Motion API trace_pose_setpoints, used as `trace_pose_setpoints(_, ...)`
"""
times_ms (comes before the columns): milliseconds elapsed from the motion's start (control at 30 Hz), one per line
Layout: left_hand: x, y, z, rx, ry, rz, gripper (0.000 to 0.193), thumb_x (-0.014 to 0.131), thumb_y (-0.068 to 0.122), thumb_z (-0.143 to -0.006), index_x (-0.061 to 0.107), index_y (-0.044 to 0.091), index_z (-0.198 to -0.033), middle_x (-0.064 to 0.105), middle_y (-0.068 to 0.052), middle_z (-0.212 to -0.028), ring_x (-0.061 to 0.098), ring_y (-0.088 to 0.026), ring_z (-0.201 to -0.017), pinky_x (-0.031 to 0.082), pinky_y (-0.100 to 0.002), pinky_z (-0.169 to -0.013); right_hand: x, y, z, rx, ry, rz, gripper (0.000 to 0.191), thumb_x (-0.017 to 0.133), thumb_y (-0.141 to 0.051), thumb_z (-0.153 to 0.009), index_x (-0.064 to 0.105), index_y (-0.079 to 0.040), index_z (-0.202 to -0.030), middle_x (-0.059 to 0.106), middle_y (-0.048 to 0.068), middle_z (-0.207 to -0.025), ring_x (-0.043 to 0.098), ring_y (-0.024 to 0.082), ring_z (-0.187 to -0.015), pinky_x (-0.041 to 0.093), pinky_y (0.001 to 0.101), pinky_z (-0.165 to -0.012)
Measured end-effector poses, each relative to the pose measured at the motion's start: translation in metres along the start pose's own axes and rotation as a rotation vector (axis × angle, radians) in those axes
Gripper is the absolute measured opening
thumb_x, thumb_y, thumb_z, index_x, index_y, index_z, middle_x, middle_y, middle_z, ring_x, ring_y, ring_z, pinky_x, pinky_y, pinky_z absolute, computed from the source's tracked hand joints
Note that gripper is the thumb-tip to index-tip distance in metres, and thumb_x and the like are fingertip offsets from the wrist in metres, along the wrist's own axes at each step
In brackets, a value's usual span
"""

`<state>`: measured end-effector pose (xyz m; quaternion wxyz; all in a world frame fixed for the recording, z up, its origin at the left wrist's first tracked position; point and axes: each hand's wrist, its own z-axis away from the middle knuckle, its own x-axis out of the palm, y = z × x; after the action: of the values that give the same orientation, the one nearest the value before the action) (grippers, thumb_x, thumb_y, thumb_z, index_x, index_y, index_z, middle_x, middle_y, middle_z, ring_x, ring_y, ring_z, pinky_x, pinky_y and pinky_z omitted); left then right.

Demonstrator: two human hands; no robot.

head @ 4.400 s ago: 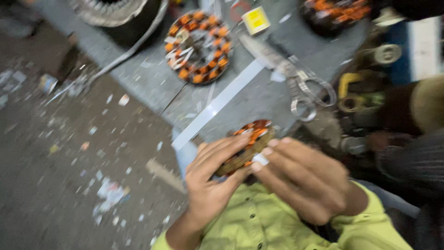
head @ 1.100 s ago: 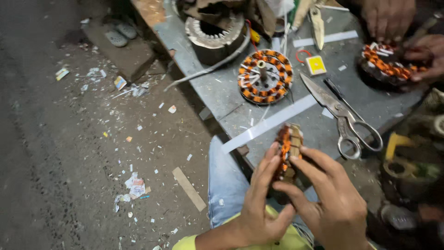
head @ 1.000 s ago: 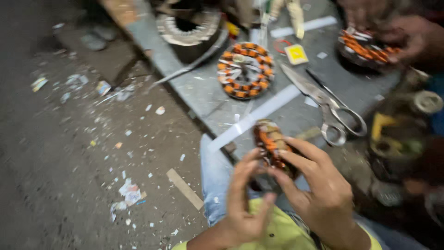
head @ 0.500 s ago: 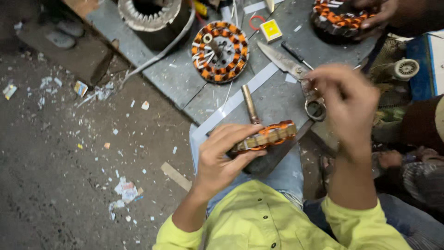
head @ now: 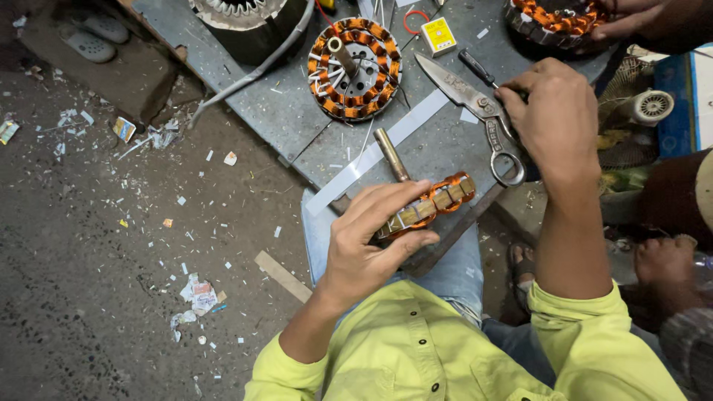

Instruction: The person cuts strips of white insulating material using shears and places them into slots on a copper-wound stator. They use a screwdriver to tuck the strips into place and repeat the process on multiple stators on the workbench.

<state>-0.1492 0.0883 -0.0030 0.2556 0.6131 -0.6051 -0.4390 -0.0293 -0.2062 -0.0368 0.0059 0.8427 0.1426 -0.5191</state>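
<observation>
Left hand: your left hand [head: 375,249] is wrapped around a copper-wound stator [head: 428,210], fingers over its top, thumb beneath; it holds the piece edge-on, just off the near edge of the grey worktable [head: 282,111].
Right hand: your right hand [head: 553,119] is closed over the handle end of the scissors [head: 475,100], which lie flat on the table with blades open; whether the fingers actually grip a handle loop, you cannot tell.
Beyond the left hand: a metal rod [head: 390,154] and a white strip [head: 371,160] lie just past your fingertips; farther on sits a second stator with shaft [head: 355,68].
Beyond the right hand: another person's hand [head: 631,18] rests on a third wound stator [head: 553,18] at the far corner.
Edges and room: the table's near edge runs diagonally just ahead of your left hand; open littered floor [head: 111,260] lies to its left; the right side is crowded with clutter.
Change from half a second earlier: your right hand was raised above the scissors; it is now down on them. The left hand's hold on the stator is unchanged.
</observation>
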Motion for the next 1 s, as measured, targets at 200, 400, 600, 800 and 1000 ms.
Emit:
trace_pose_setpoints(200, 0.0, 0.002, -0.002, -0.043, 0.002, 0.031, 0.055, 0.087, 0.015, -0.086, 0.065, 0.008, -0.136, 0.073, -0.009, -0.13, 0.072, -0.026, -0.121, 0.056, -0.035, -0.108, -0.011, -0.007, 0.0, -0.023, 0.113, -0.099, 0.01, 0.075, -0.007, -0.107, 0.07, 0.0, -0.112, 0.071, 0.015, -0.104, 0.071, 0.028, -0.093, 0.057, 0.0397, -0.083)
trace_pose_setpoints(400, 0.004, -0.002, -0.004, -0.065, 0.02, 0.028, 0.053, 0.088, 0.018, -0.087, 0.067, 0.009, -0.134, 0.074, -0.008, -0.124, 0.073, -0.025, -0.115, 0.057, -0.035, -0.104, -0.048, -0.035, 0.031, 0.238, 0.185, -0.93, 0.054, 0.054, 0.009, -0.109, 0.019, 0.004, -0.15, 0.064, 0.016, -0.103, 0.067, 0.02, -0.09, 0.058, 0.0253, -0.079)
trace_pose_setpoints(600, 0.015, -0.005, -0.004, -0.059, 0.069, 0.073, 0.057, 0.088, 0.015, -0.088, 0.06, 0.006, -0.137, 0.073, -0.011, -0.126, 0.073, -0.021, -0.114, 0.059, -0.031, -0.101, -0.083, -0.073, 0.048, 0.32, 0.322, -1.205, 0.06, 0.066, -0.002, -0.103, 0.024, 0.003, -0.146, 0.069, 0.012, -0.092, 0.067, 0.015, -0.074, 0.056, 0.0214, -0.061)
trace_pose_setpoints(800, 0.019, -0.01, 0.0, -0.131, 0.072, 0.29, 0.048, 0.085, 0.011, -0.092, 0.049, 0.004, -0.123, 0.071, -0.016, -0.136, 0.074, -0.018, -0.118, 0.063, -0.029, -0.1, -0.085, -0.095, 0.064, 0.204, 0.313, -1.246, 0.05, 0.078, -0.006, -0.112, 0.042, 0.005, -0.144, 0.072, 0.02, -0.095, 0.07, 0.022, -0.08, 0.055, 0.0244, -0.071)
trace_pose_setpoints(1000, 0.023, -0.016, 0.005, -0.066, 0.127, 0.255, 0.047, 0.089, 0.01, -0.089, 0.053, 0.005, -0.118, 0.071, -0.017, -0.132, 0.073, -0.017, -0.114, 0.063, -0.027, -0.095, -0.073, -0.109, 0.087, 0.196, 0.413, -1.329, 0.046, 0.085, -0.016, -0.109, 0.047, 0.0, -0.131, 0.073, 0.02, -0.09, 0.073, 0.024, -0.076, 0.059, 0.0275, -0.075)
